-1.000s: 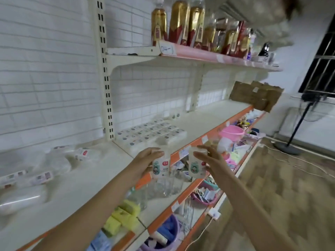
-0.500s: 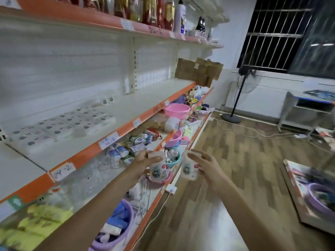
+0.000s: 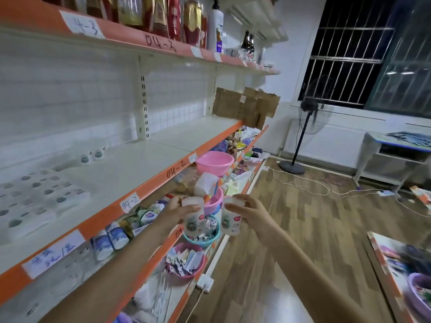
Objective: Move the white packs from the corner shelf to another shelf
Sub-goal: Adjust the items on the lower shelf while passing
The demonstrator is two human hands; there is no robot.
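Pink basin (image 3: 215,162) on a lower shelf, near the orange edge. Cardboard sheets (image 3: 246,106) upright at the far end. Tall bottles (image 3: 186,19) on the top shelf. Standing fan (image 3: 300,136) by the barred window (image 3: 349,54). White cable (image 3: 314,185) across the wooden floor.

White tiled wall (image 3: 177,101) behind orange-edged shelves (image 3: 149,183). Wood floor (image 3: 314,220) with a cable (image 3: 326,187). Barred window (image 3: 349,54), dark outside. Fan (image 3: 303,136) and a table (image 3: 396,155) stand below it.
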